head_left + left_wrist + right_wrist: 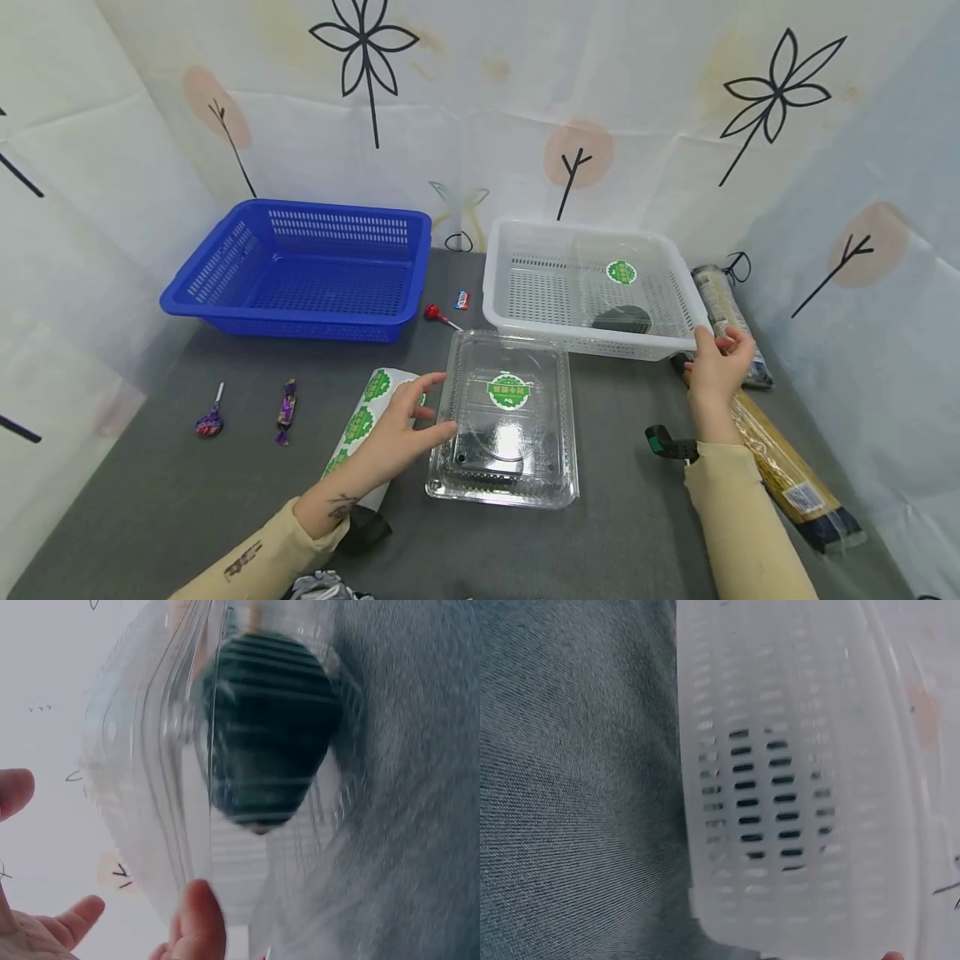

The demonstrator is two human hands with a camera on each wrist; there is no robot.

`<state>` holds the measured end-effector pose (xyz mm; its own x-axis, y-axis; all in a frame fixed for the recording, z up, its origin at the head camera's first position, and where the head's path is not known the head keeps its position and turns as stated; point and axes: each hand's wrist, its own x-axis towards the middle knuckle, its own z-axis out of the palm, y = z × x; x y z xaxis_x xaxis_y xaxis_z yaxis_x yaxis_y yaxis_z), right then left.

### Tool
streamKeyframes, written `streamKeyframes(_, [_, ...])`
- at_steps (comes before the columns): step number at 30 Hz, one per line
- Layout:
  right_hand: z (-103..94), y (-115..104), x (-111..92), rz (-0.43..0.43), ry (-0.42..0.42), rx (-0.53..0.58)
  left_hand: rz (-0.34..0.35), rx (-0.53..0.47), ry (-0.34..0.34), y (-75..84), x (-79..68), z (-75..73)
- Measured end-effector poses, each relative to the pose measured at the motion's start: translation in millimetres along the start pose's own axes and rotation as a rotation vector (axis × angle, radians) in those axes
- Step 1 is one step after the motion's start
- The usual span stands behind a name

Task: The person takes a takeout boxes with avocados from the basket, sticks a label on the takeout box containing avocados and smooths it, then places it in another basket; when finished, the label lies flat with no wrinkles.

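A clear plastic clamshell box (508, 421) with a green round label lies on the grey table. My left hand (401, 433) is at its left side, thumb and fingers spread apart. Through clear plastic in the left wrist view shows a dark green, rounded thing (266, 727), tapered like an avocado. At the front right corner of the white basket (517, 321), my right hand (717, 371) pinches the rim between thumb and curled fingers. Inside that basket sits another clear labelled box (592, 258) over a dark shape (622, 319), also visible through the slots in the right wrist view.
A blue basket (322, 325) stands at the back left. Near it lie a red lollipop (432, 312), a small wrapped candy (462, 300), a purple lollipop (210, 423) and a purple-wrapped candy (286, 412). A green-and-white package (367, 408) is beside my left forearm; a spaghetti pack (787, 467) and grey packet (723, 308) lie right.
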<state>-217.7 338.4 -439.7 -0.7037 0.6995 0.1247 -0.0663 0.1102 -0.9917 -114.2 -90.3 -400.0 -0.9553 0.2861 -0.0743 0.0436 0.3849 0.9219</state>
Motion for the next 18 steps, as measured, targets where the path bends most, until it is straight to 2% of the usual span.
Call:
streamKeyframes(3, [-1.3,28,22,0.093,0.001,0.094,-0.024,0.012,-0.008,-1.2,0.9,4.2])
streamKeyframes(6, [3.4,38,28,0.136,-0.016,0.174,-0.023,0.014,0.000,-1.1,2.4,7.2])
streamKeyframes(9, [9.1,36,26,0.126,-0.020,0.236,-0.024,-0.012,-0.018,3.9,1.8,8.3])
streamKeyframes(14, [13.7,26,17,0.101,-0.028,0.288,-0.008,-0.060,-0.114,19.6,-1.9,7.8])
streamKeyframes(18, [14.0,19,13,0.131,-0.037,0.302,0.015,-0.075,-0.158,4.1,5.0,11.9])
